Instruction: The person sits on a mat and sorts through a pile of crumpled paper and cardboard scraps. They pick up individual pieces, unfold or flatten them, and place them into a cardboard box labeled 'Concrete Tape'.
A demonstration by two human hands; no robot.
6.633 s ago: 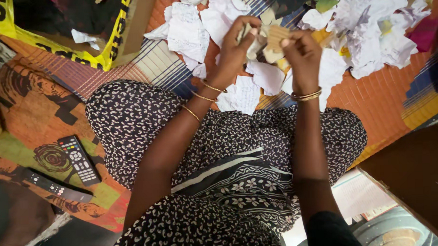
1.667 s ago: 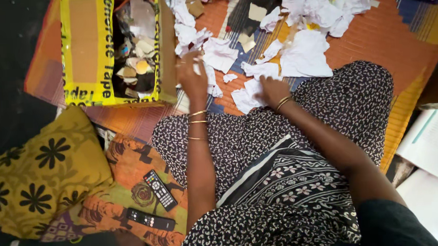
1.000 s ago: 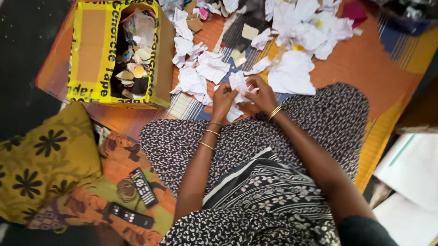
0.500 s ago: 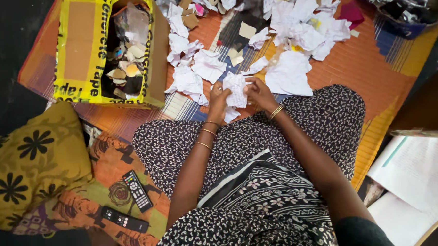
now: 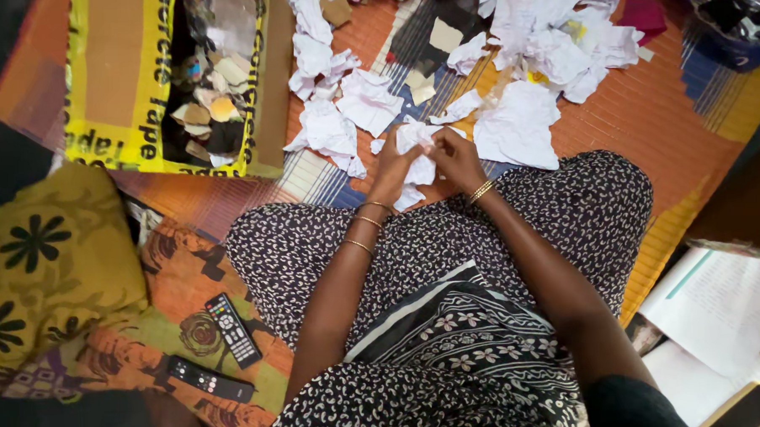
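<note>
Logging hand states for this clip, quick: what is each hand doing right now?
Left hand: closed on the crumpled white paper.
Right hand: closed on the same crumpled white paper.

The crumpled paper (image 5: 417,153) is white, like the scraps (image 5: 520,124) strewn on the orange woven mat (image 5: 646,112) with its blue and yellow stripes. The cardboard box (image 5: 114,71) is brown with yellow tape. The dress (image 5: 449,262) is black with small white dots. The cushion (image 5: 45,259) is mustard with black flowers. 2 remotes (image 5: 220,349) are black.
</note>
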